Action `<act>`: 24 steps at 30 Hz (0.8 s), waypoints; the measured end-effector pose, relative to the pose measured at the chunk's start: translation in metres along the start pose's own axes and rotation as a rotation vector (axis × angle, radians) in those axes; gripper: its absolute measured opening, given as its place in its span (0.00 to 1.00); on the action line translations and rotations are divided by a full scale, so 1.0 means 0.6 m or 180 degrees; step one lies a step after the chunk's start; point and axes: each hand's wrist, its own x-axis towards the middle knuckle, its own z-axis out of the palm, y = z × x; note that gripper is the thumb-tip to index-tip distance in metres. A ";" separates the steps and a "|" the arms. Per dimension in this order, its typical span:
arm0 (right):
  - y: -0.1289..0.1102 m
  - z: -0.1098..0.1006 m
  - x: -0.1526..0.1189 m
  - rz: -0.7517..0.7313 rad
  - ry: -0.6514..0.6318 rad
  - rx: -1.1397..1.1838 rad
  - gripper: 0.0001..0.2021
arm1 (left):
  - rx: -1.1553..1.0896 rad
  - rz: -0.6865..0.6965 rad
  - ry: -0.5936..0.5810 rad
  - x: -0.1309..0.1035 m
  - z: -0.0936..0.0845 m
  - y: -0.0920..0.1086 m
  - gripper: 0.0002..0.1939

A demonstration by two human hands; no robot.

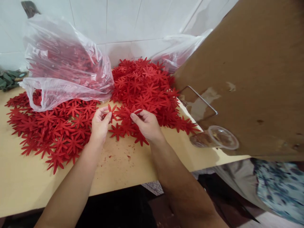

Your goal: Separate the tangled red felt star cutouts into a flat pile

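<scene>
Pinched between the thumb and fingers of my left hand (100,124) is a red flower-shaped cutout (113,111) with narrow petals. My right hand (148,125), a little to the right, closes its thumb and fingers on another red flower cutout (138,111), mostly hidden by the fingers. Behind both hands rises a tall heap of red flower cutouts (142,84). A flatter pile of the same cutouts (64,133) spreads on the table to the left of my left hand. A few loose ones lie between and below the hands.
A clear plastic bag (68,63) of red cutouts rests on the left pile; another bag (175,52) lies behind the heap. At right stand a large brown board (256,79) with a metal handle (201,98) and a tipped clear plastic cup (213,137). Red scraps dot the table (114,174).
</scene>
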 end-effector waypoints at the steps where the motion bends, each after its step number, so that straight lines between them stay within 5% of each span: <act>1: -0.002 0.001 -0.001 -0.0044 -0.0040 -0.0084 0.17 | 0.0017 0.0007 -0.0098 -0.003 0.004 0.000 0.11; 11: -0.004 -0.002 -0.004 -0.0310 -0.0064 -0.0308 0.19 | 0.0196 -0.0371 -0.0428 -0.014 0.017 -0.007 0.07; 17: 0.005 -0.001 0.002 -0.0100 0.0321 0.0071 0.16 | 0.0247 -0.0421 -0.0492 -0.018 0.014 0.000 0.09; 24: 0.003 0.006 0.004 0.0067 0.0294 0.0353 0.17 | 0.0308 -0.0469 -0.0472 -0.015 0.013 -0.005 0.09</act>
